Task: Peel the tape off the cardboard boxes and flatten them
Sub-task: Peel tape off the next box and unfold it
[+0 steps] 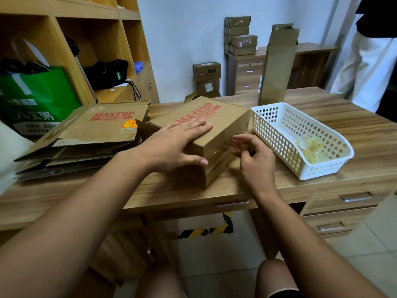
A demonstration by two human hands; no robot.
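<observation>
Cardboard box (pixel 225 123), closed, printed MAKEUP in red, lying on the wooden table (pixel 354 134) near its front edge; left hand (pixel 176 143) laid flat on the box's top, fingers straight and spread, thumb down over the near end face, pressing and not grasping; right hand (pixel 255 160) just right of the box's near end, fingers curled, thumb and fingertips pinching a strip of clear tape (pixel 235 145) that runs onto that end face; stack of flattened boxes (pixel 96 130) just left of the box, top sheet with the same red print and an orange sticker (pixel 131 123); white basket (pixel 275 134) just right of the box, holding crumpled tape scraps (pixel 311 147); tall carton (pixel 277 67) upright behind the box, to its right; green bag (pixel 36 97) well left of the box, against the wooden shelf (pixel 64 14).
</observation>
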